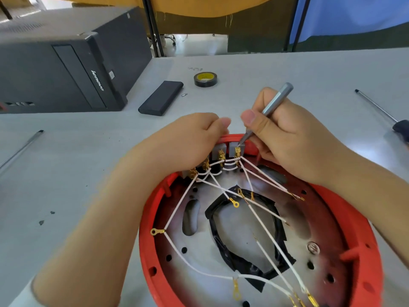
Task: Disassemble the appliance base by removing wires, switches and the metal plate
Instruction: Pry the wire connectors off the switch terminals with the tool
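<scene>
Now prying at the switch row on the red appliance base (358, 229).

Head view: right hand (285, 134) grips a grey screwdriver (273, 107), its long axis slanting down and leftward so the tip meets the rightmost grey switch (235, 148) at the base's far rim. Left hand (188, 140), just left of the tip, curls over the neighbouring switches; white wires (221, 189) fan toward the near rim across the metal plate (239, 229).

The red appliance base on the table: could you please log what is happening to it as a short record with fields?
Base: round red plastic appliance base, shiny metal plate inside
Wires: thin white wires run from grey switches at far rim
Left hand: holds the rim by the switches
Right hand: grips slim grey metal screwdriver, tip at a switch terminal
</scene>
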